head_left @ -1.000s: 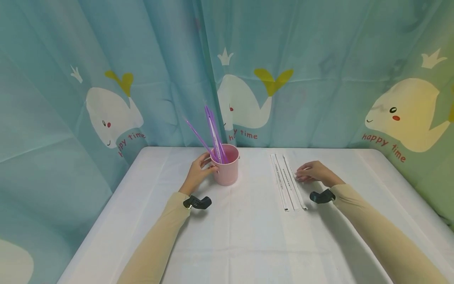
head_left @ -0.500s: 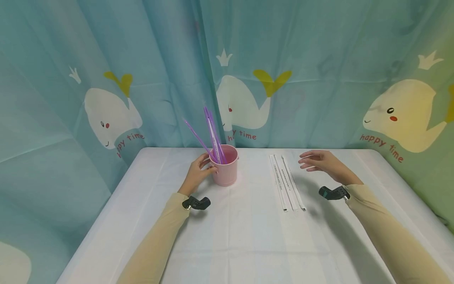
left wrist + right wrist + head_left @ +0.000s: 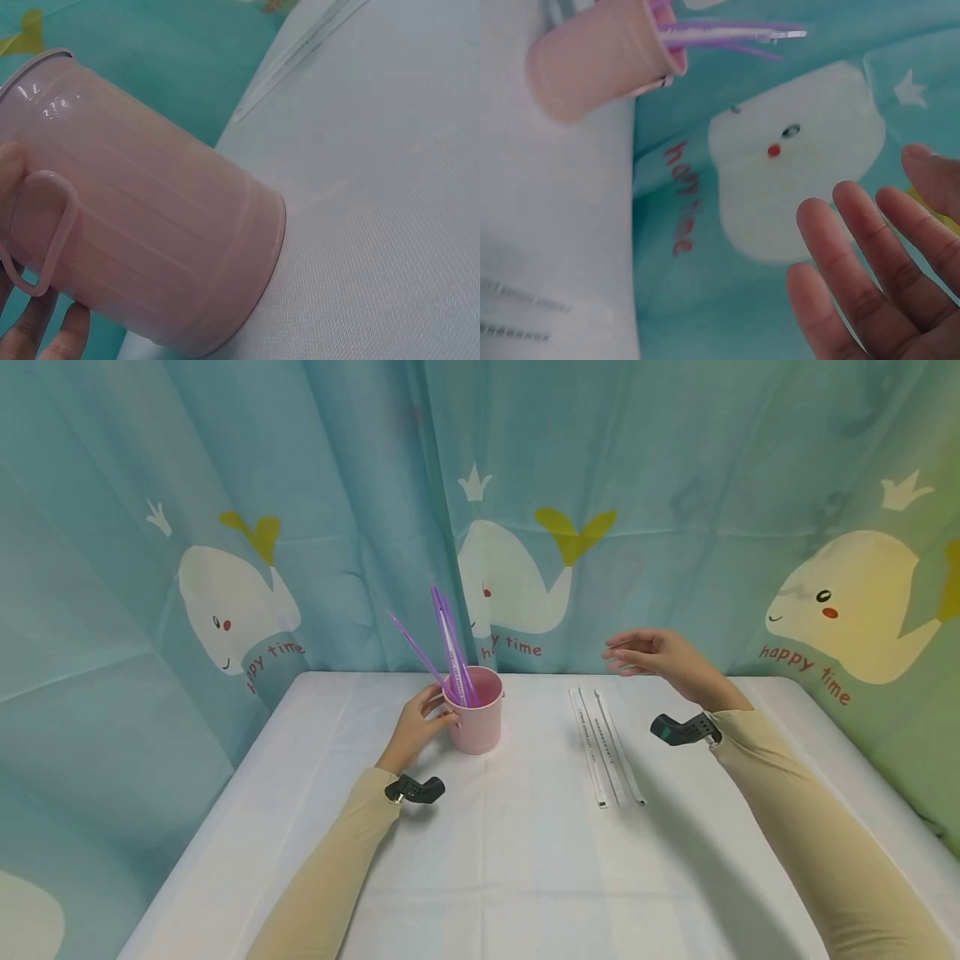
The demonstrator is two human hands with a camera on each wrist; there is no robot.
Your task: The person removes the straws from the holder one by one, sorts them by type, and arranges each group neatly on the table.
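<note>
Against the head view of a second ago, we see the biggest change at the right hand [image 3: 667, 660]. Back then it was low at the table, just beside the rightmost of the white strips [image 3: 593, 747]; now it is raised, right of centre in the frame, with its fingertips showing against the blue-green curtain [image 3: 660, 443] and its shadow falling across the table [image 3: 525, 860]. The white strips lie much as they did, side by side and slanting, right of centre. The left hand [image 3: 416, 727] and the pink bucket [image 3: 477, 727] also keep their places, as do the purple sticks [image 3: 455, 664] leaning in the bucket, one of them fanned out toward the left.

As for the grip, we see the left hand curled round the left side of the bucket, just left of the middle of the frame. In the left wrist view its thumb rests on the wall near the loop handle [image 3: 64, 232], at the left edge, with other fingers at the lower left. The bucket stands upright on the table. The right hand holds nothing: in the right wrist view its fingers are extended and spread apart at the lower right, well away from the bucket at the upper left.
</note>
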